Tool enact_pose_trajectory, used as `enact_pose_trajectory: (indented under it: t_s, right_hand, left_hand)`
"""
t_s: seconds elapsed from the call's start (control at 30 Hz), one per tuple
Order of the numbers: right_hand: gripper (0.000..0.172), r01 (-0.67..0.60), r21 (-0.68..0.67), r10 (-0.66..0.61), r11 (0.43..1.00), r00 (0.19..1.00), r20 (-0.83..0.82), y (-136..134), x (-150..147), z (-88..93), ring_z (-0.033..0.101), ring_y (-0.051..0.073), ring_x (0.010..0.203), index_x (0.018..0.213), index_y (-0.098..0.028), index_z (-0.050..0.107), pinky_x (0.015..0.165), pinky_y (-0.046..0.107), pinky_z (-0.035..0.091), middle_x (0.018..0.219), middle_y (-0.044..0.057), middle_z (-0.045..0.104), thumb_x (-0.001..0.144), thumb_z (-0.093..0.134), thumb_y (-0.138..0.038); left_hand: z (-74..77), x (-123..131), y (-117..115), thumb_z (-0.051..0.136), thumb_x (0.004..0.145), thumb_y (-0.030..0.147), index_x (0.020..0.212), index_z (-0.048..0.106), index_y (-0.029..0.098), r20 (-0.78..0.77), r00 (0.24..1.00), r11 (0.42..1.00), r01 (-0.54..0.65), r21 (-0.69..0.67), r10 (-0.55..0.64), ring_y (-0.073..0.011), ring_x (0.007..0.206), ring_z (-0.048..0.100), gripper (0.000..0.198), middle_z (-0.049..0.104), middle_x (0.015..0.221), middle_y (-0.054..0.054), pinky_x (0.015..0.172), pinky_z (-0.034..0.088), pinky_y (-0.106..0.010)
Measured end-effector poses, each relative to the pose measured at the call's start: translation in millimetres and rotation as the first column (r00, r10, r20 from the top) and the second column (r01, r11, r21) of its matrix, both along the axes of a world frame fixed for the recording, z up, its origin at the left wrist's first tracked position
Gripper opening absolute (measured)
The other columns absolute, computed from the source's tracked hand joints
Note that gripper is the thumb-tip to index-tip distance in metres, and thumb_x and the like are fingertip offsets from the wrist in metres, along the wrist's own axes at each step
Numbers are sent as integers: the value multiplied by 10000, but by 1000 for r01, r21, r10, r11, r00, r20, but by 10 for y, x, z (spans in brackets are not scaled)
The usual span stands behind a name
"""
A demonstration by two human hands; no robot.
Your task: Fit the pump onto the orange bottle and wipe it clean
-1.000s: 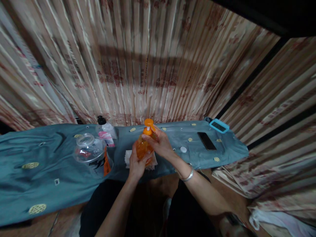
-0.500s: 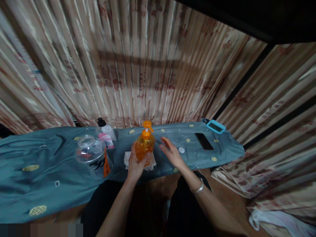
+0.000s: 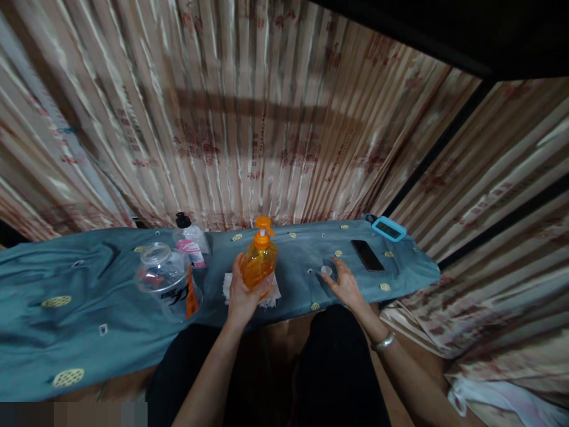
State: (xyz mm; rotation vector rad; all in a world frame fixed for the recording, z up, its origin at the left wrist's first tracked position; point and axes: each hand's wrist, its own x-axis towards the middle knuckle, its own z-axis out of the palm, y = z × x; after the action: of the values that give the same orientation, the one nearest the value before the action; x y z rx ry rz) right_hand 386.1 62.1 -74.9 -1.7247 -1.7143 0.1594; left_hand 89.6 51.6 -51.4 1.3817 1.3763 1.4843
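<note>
My left hand (image 3: 243,292) is wrapped round an orange pump bottle (image 3: 261,261), which stands upright over a folded whitish cloth (image 3: 273,292). Amber liquid shows through its clear wall, and an orange pump head tops it. To the right, my right hand (image 3: 347,284) reaches down with thumb and fingers apart around a small round white cap (image 3: 326,270). Whether the fingertips touch the cap I cannot tell. A silver bangle circles the right wrist.
Left of the bottle stand a clear wide-mouthed plastic jar (image 3: 155,279) and a clear bottle with a black top (image 3: 191,240). A black phone (image 3: 367,255) and a blue-framed digital clock (image 3: 389,229) lie at the right on the teal cloth (image 3: 120,308). Pleated curtains (image 3: 249,118) hang behind.
My right hand has moved right and down, from beside the pump bottle to the white cap. The pump bottle, still in my left hand, has barely shifted.
</note>
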Motion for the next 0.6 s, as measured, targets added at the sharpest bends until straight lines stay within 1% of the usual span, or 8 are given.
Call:
enact_pose_trajectory:
  t_s: [0.07,0.13,0.27,0.33,0.4,0.47,0.53,0.6]
  right_hand:
    - [423,5,-1,-5,1000,1000,7,-37,9,-8,540,286,1234,1292,-205,538,1017,555,447,1387,95,533,906,625,-355]
    - [429,-30,-10,30,999,1000,6,-93,-87,-17,529,289,1248,1300,-210,533,1023,558,441,1399,96,524,906,624,-356]
    - [407,-179,-68,177,981,984,-32,-129,-532,-45,561,273,1215,1296,-209,536,997,529,476,1375,94,547,918,612,-341]
    - [378,-238,-111,232,965,970,-68,-62,-789,-59,606,247,1143,1278,-206,548,948,490,517,1332,89,579,926,602,-335]
    - [356,-276,-161,261,948,959,-107,55,-1018,-69,651,215,1038,1259,-198,558,879,441,554,1240,76,628,932,596,-336]
    - [361,-297,-206,276,932,953,-128,191,-1209,-76,650,215,1040,1261,-197,555,871,435,558,1259,79,618,931,598,-336]
    - [370,-302,-251,278,920,952,-126,309,-1362,-79,629,231,1089,1265,-197,553,904,462,541,1296,85,596,925,605,-335]
    - [358,-308,-303,284,902,951,-123,381,-1477,-76,607,241,1127,1249,-202,565,936,479,520,1316,85,584,921,609,-337]
  left_hand:
    - [-14,-18,11,780,658,431,1385,367,256,19,1000,1000,4,3,-4,-268,1315,501,855,505,1412,-121,1120,383,-455]
    - [-13,-17,26,794,642,411,1380,372,256,26,1000,1000,10,11,-11,-267,1290,525,864,522,1391,-120,1103,406,-452]
    - [20,39,63,800,613,317,1319,424,249,15,1000,1000,-3,-5,3,-259,1197,592,803,594,1297,-94,1052,456,-451]
    - [29,66,80,783,614,281,1294,438,245,39,999,1000,-5,-16,6,-250,1153,614,763,617,1258,-83,1032,469,-451]
    - [27,69,98,773,605,266,1273,448,240,76,997,1000,-17,-10,17,-247,1122,623,743,625,1233,-79,1019,474,-458]
    - [22,40,116,771,584,270,1238,472,235,103,993,998,-57,1,57,-254,1102,625,720,630,1208,-75,1007,478,-472]
    - [25,-15,130,775,562,284,1199,496,232,115,988,995,-102,12,100,-259,1081,628,698,637,1182,-69,992,484,-474]
    - [40,-79,138,782,558,304,1183,506,234,109,987,992,-121,28,118,-251,1065,633,688,642,1172,-63,977,494,-454]
